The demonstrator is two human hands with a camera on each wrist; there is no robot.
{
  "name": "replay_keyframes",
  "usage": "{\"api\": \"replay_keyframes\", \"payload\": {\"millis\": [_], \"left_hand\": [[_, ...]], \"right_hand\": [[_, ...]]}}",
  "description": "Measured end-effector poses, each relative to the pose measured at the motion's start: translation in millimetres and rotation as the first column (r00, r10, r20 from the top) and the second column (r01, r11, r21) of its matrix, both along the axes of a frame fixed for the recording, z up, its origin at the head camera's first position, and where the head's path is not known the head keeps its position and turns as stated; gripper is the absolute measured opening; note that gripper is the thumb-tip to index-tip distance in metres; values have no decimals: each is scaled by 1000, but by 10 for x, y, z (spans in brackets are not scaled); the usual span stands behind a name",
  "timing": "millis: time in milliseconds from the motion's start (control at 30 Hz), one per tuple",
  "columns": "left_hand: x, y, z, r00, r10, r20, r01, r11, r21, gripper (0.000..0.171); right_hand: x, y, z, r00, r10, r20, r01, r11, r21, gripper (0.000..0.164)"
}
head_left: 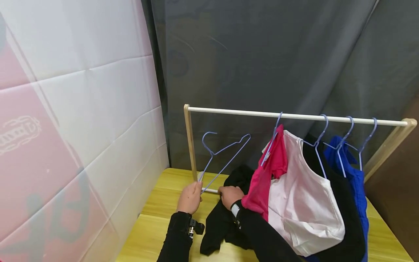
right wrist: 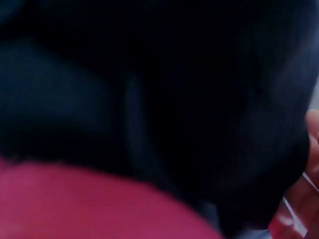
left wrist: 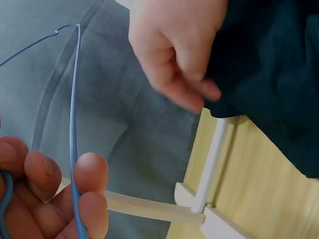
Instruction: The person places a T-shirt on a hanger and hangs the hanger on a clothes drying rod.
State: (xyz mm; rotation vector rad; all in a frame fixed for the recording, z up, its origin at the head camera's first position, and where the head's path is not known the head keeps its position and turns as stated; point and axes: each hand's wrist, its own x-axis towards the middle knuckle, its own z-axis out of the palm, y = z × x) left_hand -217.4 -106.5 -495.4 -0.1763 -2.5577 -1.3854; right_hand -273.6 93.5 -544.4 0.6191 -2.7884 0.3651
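Note:
My left hand (head_left: 190,197) grips a thin blue clothes hanger (head_left: 212,154) by its lower part, its hook pointing up. In the left wrist view, the fingers (left wrist: 90,172) curl around the hanger wire (left wrist: 74,119). Just to the right, my right hand (head_left: 231,196) holds the edge of a crumpled black garment (head_left: 214,227) with curled fingers; the garment spreads over the yellow wooden table. Dark cloth (right wrist: 199,99) fills most of the blurred right wrist view, above a strip of pink fabric (right wrist: 89,204).
A white rail (head_left: 235,112) on wooden posts stands across the table (head_left: 154,205). On its right part hang a bright pink garment (head_left: 258,187), a pale pink top (head_left: 304,203), and black and blue (head_left: 356,185) garments. A white-and-pink panel (head_left: 98,109) borders the left side.

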Motion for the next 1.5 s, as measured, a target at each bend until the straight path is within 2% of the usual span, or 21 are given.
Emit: {"api": "replay_keyframes", "payload": {"millis": [100, 233, 467, 567, 633, 800, 833, 900, 1067, 1133, 1200, 1267, 1367, 1400, 1500], "left_hand": [[15, 11, -25, 1000, 1, 0, -1, 1000, -1, 47], [51, 10, -57, 1000, 22, 6, -22, 1000, -4, 47], [153, 70, -168, 999, -1, 36, 0, 1000, 25, 46], [172, 109, -211, 999, -12, 49, 11, 1000, 20, 46], [176, 129, -234, 998, -18, 53, 17, 1000, 19, 46], [169, 154, -268, 998, -21, 58, 19, 999, 28, 45], [168, 156, -272, 998, -22, 56, 21, 999, 28, 45], [165, 157, -279, 998, -20, 55, 19, 1000, 24, 44], [184, 174, -293, 998, -16, 59, 14, 999, 30, 46], [195, 186, -298, 998, -21, 60, 19, 999, 33, 48], [202, 196, -298, 998, -26, 63, 24, 999, 31, 49], [202, 195, -300, 998, -33, 60, 32, 999, 30, 50], [193, 177, -300, 998, -34, 62, 32, 999, 31, 48], [188, 169, -305, 998, -33, 61, 31, 999, 32, 47], [177, 193, -321, 997, -35, 68, 33, 999, 32, 47]], "right_hand": [[-22, 163, -57, 996, -90, -10, 90, 996, 7, 18], [-25, 349, -146, 977, -214, 6, 214, 976, -30, 21], [-14, 458, -277, 948, -302, 98, 311, 946, -91, 75], [-48, 485, -301, 952, -293, 92, 299, 952, -69, 81], [-67, 505, -309, 959, -272, 76, 276, 961, -38, 73], [-60, 579, -296, 964, -263, 42, 264, 964, -25, 22], [-53, 594, -291, 963, -266, 42, 267, 963, -31, 16], [-40, 603, -271, 963, -261, 60, 264, 963, -47, 21], [-33, 524, -260, 983, -171, 72, 171, 985, 10, 65], [-23, 487, -262, 990, -133, 53, 131, 990, 55, 61], [-7, 476, -256, 990, -128, 60, 124, 990, 74, 48], [-4, 495, -266, 986, -153, 70, 151, 988, 33, 29], [-26, 575, -315, 970, -221, 103, 232, 967, -106, 16], [-31, 611, -337, 963, -244, 115, 261, 950, -170, 19], [-21, 782, -408, 936, -315, 156, 350, 873, -340, 34]]}}
